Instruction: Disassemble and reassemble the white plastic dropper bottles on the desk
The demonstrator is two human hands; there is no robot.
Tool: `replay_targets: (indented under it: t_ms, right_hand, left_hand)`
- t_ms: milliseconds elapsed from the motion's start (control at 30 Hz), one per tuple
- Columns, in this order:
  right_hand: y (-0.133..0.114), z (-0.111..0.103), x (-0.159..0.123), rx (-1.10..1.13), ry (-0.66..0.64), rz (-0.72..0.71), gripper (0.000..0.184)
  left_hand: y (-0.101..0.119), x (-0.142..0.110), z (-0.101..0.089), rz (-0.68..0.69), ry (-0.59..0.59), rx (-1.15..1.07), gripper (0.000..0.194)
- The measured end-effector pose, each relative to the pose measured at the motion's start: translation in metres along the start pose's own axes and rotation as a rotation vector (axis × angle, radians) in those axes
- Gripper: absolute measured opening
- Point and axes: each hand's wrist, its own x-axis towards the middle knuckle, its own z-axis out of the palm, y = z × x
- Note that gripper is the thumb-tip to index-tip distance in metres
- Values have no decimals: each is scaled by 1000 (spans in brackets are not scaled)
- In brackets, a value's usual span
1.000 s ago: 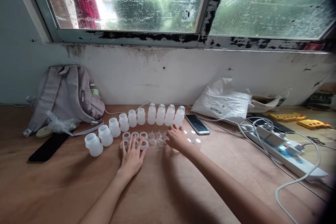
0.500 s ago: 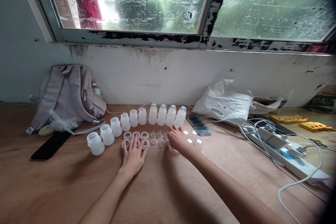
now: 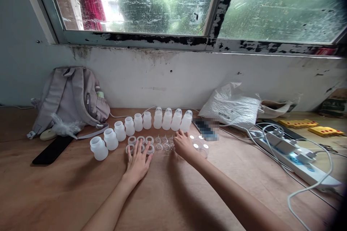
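My left hand (image 3: pixel 138 164) lies flat with fingers spread over the white bottle collar rings (image 3: pixel 132 139), which sit in two rows. My right hand (image 3: pixel 183 143) is bent downward, fingers together, at the right end of the clear bottle teats (image 3: pixel 158 147). Its fingertips are partly hidden, so what they hold, if anything, cannot be made out. Clear dome caps (image 3: pixel 203 151) stand just right of that hand, partly behind it. Beyond the hands, open frosted baby bottles (image 3: pixel 99 148) curve along the left. Several capped baby bottles (image 3: pixel 167 119) stand upright at the right end of this line.
A grey backpack (image 3: pixel 73 94) leans on the wall at the left, near a black phone-like slab (image 3: pixel 52 150). A phone (image 3: pixel 206 130) and a silver plastic bag (image 3: pixel 230 106) lie behind on the right. A power strip (image 3: pixel 300 164) with looping white cables occupies the right side.
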Motion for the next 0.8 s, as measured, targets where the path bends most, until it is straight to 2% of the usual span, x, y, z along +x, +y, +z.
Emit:
replay_targets:
  t_ms: [233,433,600,800]
  right_hand:
    - [-1,2,-1,-5,11,50,16]
    - [6,9,0,-8,28,-6,15]
    - [9,14,0,-14,45,-65,14]
    - [5,8,-3,-23,39,-43,15]
  left_hand:
    - [1,0,-4,-5,-19,17,47]
    - [3,0,-5,-31,-46,37,47]
    - [4,-1,-5,-25,-25,48,48]
    - [5,-1,-7,-16,2,43,46]
